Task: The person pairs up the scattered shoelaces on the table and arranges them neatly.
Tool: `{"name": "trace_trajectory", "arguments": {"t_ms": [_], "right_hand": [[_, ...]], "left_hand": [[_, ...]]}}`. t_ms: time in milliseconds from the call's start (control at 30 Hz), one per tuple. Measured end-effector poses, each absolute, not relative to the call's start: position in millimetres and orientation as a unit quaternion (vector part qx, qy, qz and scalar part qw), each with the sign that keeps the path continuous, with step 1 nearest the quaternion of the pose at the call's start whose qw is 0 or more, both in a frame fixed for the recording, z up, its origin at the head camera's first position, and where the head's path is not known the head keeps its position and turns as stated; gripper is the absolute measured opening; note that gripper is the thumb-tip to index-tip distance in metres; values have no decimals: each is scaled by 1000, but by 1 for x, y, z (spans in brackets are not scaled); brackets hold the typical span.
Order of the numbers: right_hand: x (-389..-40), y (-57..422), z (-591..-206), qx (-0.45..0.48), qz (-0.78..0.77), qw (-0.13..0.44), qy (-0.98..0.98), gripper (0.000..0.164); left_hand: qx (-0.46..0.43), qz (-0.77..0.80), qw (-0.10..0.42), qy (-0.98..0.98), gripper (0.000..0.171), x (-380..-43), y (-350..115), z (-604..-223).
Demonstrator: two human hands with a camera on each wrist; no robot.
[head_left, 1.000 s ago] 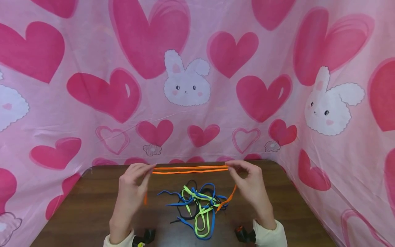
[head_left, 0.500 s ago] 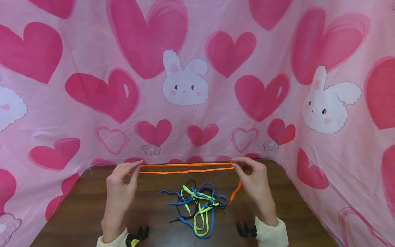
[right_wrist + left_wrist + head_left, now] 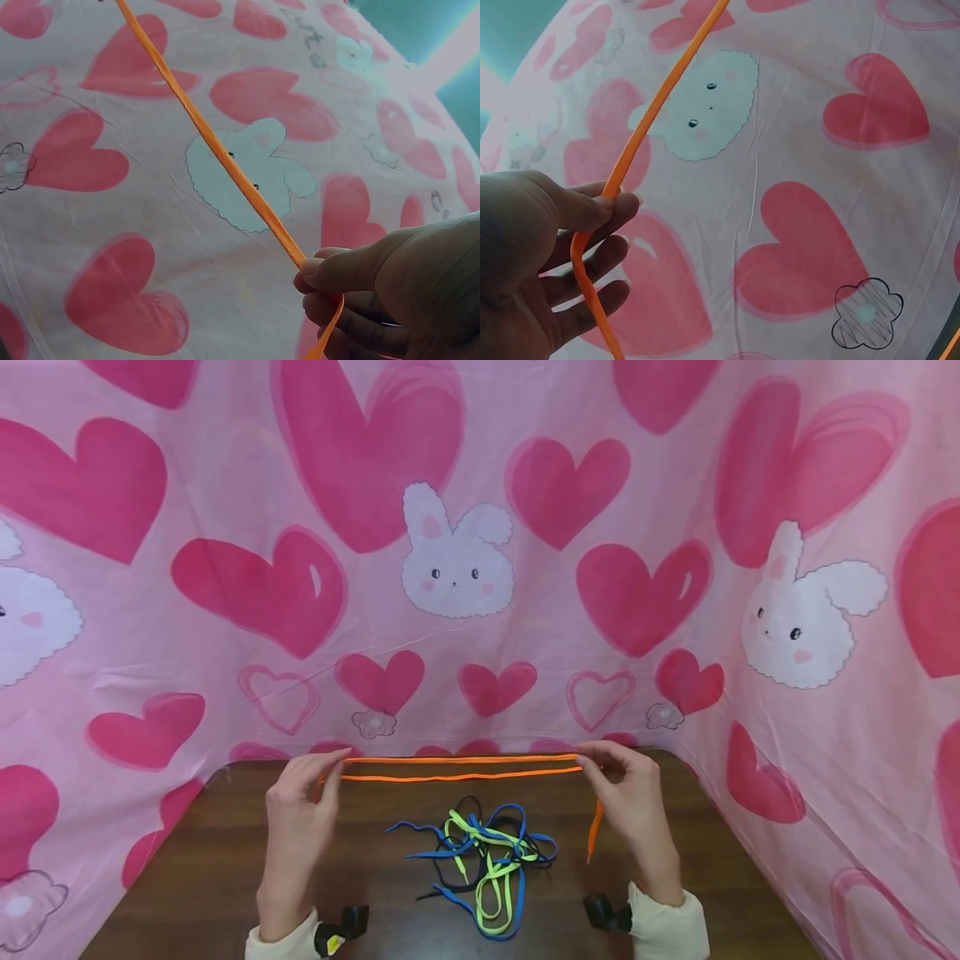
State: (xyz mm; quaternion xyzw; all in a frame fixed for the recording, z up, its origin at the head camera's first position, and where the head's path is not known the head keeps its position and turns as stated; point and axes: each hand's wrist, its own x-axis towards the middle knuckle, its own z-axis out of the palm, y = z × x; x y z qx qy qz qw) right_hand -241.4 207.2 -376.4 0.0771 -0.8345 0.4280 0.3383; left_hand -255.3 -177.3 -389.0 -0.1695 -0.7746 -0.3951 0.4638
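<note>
An orange shoelace (image 3: 461, 761) is stretched in two near-parallel strands between both hands above the table. My left hand (image 3: 300, 810) pinches its left end between thumb and index finger; in the left wrist view the lace (image 3: 660, 97) passes under the thumb and trails down across the other fingers. On the opposite side, my right hand (image 3: 630, 802) pinches the right end, and a loose tail hangs beneath it. The right wrist view has the taut lace (image 3: 225, 161) running up from thumb and fingertip. Below lies a tangle of yellow-green lace (image 3: 491, 837), blue lace (image 3: 521, 902) and black lace (image 3: 427, 897).
The dark wooden table (image 3: 202, 868) carries the tangle near its middle. A pink curtain (image 3: 540, 610) with hearts and rabbits rises behind and on both sides. Black wrist devices (image 3: 356, 920) sit at both cuffs.
Both hands have moved apart, left hand leftward and right hand rightward, so the orange strands span wider. The right tail has moved off the tangle and now hangs to its right.
</note>
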Motion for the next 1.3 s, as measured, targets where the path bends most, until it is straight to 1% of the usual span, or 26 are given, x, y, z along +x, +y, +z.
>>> {"name": "trace_trajectory", "arguments": {"t_ms": [433, 733, 833, 1000, 1133, 1300], "right_hand": [[-241, 219, -379, 57, 411, 336, -845, 16], [-246, 231, -380, 55, 411, 335, -846, 15], [-248, 234, -381, 60, 406, 338, -847, 14], [-250, 237, -381, 65, 396, 344, -849, 14], [-252, 240, -381, 59, 390, 344, -852, 14], [-252, 245, -383, 61, 393, 334, -854, 14]], "left_hand": [[-157, -412, 482, -757, 27, -260, -175, -389], [-140, -404, 488, -761, 16, -260, -183, -386], [-142, -392, 485, -769, 18, -259, -189, -385], [-149, -364, 486, -781, 27, -259, -199, -385], [-151, -341, 483, -793, 31, -258, -207, -387], [-140, -301, 467, -820, 28, -253, -216, -391]]}}
